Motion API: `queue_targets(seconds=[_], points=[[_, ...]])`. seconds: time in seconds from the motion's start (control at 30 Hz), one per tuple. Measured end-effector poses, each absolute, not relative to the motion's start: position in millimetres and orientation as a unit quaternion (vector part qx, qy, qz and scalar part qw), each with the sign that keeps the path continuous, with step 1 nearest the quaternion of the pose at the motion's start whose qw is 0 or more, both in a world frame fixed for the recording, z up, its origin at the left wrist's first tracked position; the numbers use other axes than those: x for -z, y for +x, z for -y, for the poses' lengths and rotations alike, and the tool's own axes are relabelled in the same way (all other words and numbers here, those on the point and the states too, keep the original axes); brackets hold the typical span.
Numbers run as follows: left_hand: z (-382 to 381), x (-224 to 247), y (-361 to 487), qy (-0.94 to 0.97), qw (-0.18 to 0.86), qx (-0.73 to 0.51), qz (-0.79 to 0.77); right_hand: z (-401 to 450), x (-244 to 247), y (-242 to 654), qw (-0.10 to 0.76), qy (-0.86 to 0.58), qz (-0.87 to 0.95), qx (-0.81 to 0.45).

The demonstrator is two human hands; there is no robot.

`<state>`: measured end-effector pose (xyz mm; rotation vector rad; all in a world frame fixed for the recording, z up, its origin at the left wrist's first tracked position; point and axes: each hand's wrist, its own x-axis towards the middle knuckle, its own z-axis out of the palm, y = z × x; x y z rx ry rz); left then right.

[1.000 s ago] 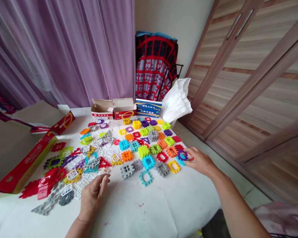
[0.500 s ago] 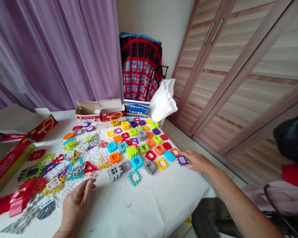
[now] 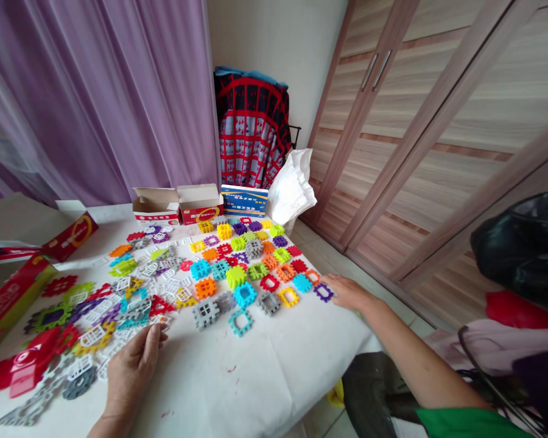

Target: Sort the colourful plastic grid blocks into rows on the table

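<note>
My left hand [image 3: 134, 364] rests on the white tablecloth at the near side of a spread of loose plastic building pieces. Its fingers are curled in beside the thumb; what they hold, if anything, is hidden. White window-shaped pieces [image 3: 92, 336] lie to its left, a red triangular piece [image 3: 161, 305] just beyond its fingertips. At the table's right edge, my right hand [image 3: 351, 294] lies low with fingers stretched out, its tips beside a purple square frame [image 3: 323, 292]. An orange frame [image 3: 312, 277] and a flat blue piece [image 3: 302, 283] lie close by.
Coloured blocks, such as a grey one [image 3: 206, 313] and a cyan frame [image 3: 241, 323], cover the table's middle. Cartons [image 3: 201, 210], a blue box [image 3: 244, 201] and a white bag [image 3: 292, 188] line the back. An opened red box [image 3: 16, 304] stands at left, a wardrobe [image 3: 420, 140] at right.
The view has shifted a little, so everything sits slightly further left in it. Both hands keep nearly the same places on the table, and the purple frame still lies by my right fingertips.
</note>
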<state>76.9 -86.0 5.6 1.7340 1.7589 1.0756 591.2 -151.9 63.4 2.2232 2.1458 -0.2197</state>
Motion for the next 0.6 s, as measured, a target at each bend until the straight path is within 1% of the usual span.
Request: queue_targets(seconds=[0.1, 0.23, 0.33, 0.43, 0.6], points=[[85, -4, 77, 0.62, 0.224, -0.398, -0.638, 155, -75, 585, 0.028, 0.723, -0.685, 0.086], [95, -16, 80, 0.647, 0.224, -0.411, -0.602, 147, -91, 566, 0.031, 0.714, -0.697, 0.057], [100, -23, 75, 0.673, 0.207, -0.412, -0.578, 122, -103, 532, -0.005, 0.671, -0.74, 0.045], [98, -25, 55, 0.651, 0.168, -0.432, -0.601, 88, -119, 471, -0.045, 0.587, -0.806, 0.057], [91, -23, 5, 0.569, 0.11, -0.505, -0.639, 33, -139, 326, -0.079, 0.458, -0.883, 0.068]])
